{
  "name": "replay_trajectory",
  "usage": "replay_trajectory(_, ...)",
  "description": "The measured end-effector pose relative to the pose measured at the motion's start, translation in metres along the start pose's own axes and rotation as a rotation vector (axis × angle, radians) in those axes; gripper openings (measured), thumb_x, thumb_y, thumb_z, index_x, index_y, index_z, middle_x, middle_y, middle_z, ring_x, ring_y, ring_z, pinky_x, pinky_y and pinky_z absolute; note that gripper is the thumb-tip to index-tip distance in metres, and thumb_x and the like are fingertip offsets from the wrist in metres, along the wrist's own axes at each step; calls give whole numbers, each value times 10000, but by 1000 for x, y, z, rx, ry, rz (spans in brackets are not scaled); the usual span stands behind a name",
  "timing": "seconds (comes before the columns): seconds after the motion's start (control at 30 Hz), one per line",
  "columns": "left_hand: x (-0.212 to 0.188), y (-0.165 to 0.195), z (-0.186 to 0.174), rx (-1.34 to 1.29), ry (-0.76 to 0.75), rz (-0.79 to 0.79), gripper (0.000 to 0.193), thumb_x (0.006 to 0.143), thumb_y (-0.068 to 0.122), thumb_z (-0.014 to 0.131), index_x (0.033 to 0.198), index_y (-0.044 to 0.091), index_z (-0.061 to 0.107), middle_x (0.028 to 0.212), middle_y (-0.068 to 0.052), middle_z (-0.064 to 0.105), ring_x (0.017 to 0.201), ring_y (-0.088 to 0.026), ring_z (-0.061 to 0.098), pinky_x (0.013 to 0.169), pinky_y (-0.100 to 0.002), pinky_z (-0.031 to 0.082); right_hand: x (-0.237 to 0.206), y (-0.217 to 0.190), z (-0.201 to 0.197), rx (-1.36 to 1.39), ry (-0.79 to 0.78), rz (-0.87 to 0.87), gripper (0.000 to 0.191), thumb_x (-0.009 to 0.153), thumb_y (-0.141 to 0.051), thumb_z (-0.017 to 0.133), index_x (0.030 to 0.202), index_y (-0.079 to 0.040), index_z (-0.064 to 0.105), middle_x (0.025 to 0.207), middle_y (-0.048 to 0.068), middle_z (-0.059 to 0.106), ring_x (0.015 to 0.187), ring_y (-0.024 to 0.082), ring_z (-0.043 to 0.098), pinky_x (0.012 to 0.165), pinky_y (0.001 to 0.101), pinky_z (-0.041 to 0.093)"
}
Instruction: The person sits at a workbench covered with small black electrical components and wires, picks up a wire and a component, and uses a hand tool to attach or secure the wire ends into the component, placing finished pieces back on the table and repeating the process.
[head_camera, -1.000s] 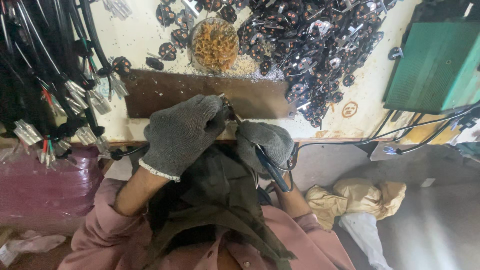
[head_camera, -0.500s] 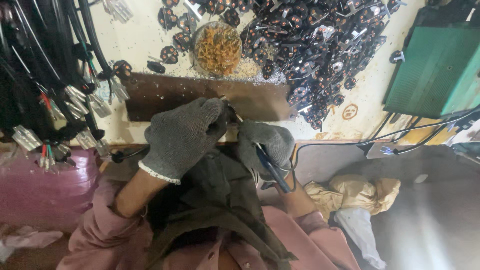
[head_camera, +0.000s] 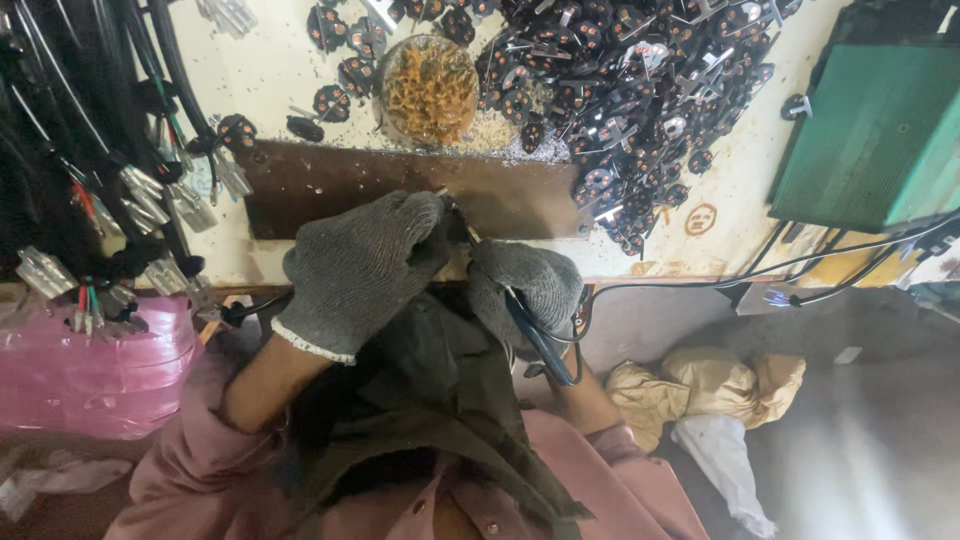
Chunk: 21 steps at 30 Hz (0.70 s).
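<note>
Both my hands wear grey knit gloves and meet at the front edge of a dark brown board (head_camera: 330, 185). My left hand (head_camera: 360, 265) is curled tight around a small part that the glove mostly hides; a thin metal tip (head_camera: 447, 197) pokes out at its fingertips. My right hand (head_camera: 525, 285) grips a blue-handled soldering iron (head_camera: 540, 345), whose shaft slants up toward the left hand's fingertips. A black cord (head_camera: 700, 283) runs off to the right from the iron.
A heap of black plug parts (head_camera: 620, 80) and a round tin of brass wool (head_camera: 430, 90) lie beyond the board. Black cables with connectors (head_camera: 100, 150) hang left above a pink bag (head_camera: 90, 370). A green box (head_camera: 870, 130) stands right, above crumpled tan cloth (head_camera: 700, 385).
The hands stay pressed together at the board's edge. Only the view has shifted a little.
</note>
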<state>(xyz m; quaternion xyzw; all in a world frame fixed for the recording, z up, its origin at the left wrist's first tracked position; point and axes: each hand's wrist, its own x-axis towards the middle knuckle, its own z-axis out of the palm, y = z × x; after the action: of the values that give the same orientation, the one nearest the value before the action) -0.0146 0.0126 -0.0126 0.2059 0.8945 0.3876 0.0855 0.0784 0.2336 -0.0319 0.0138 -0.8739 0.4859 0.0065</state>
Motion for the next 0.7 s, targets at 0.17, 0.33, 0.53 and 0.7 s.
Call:
replay_trajectory(0.17, 1, 1, 1, 43, -86, -81, 210, 893, 248, 760, 1061, 128, 723, 965, -91, 741, 819, -310, 734, 642, -451, 563, -3, 13, 0, 6, -5, 21, 148, 931, -194, 669, 1026, -84, 697, 905, 97, 701, 800, 226, 701, 721, 333, 555)
replay_trajectory(0.33, 2, 2, -2, -43, -8, -39, 211, 911, 236, 728, 1089, 123, 713, 1008, -101, 735, 844, -309, 726, 677, -433, 570, 5, -2, -7, 95, 62, 170, 185, 935, -252, 611, 984, -88, 682, 820, 79, 655, 684, 177, 653, 615, 295, 513)
replay_trajectory(0.53, -4, 5, -14, -57, -43, -57, 192, 900, 215, 722, 1072, 130, 720, 953, -98, 732, 830, -311, 722, 684, -435, 561, 1, -44, -23, 139, 393, 75, 172, 989, -208, 608, 1037, -53, 665, 896, 94, 649, 782, 197, 649, 685, 313, 511)
replay_trajectory(0.7, -3, 9, -14, -65, -31, -5, 214, 903, 216, 708, 1088, 108, 703, 957, -110, 722, 828, -318, 713, 670, -420, 559, -25, 11, -9, 57, 79, 248, 182, 1005, -178, 596, 1099, -28, 638, 976, 112, 641, 867, 216, 639, 745, 322, 506)
